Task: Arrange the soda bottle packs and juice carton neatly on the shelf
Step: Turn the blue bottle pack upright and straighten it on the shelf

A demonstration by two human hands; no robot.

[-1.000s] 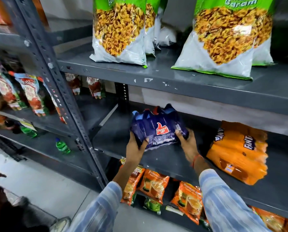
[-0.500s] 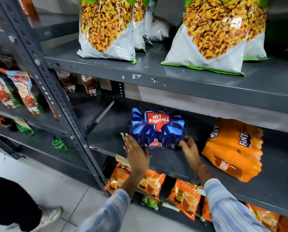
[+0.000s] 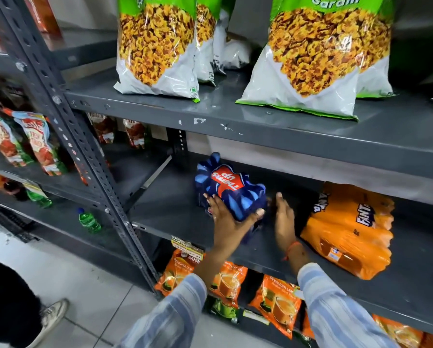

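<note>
Two soda packs sit on the grey metal shelf (image 3: 175, 217) in front of me: one blue shrink-wrapped Thums Up pack (image 3: 231, 190), lumpy with bottle caps, and one glossy orange Fanta pack (image 3: 348, 229) lying well to its right. My left hand (image 3: 226, 221) grips the blue pack's near corner, fingers (image 3: 211, 200) spread across the crinkled film. My right hand (image 3: 283, 217) is open and flat just beside it, holding nothing. Two large crinkly snack bags (image 3: 157, 46) front the shelf above.
</note>
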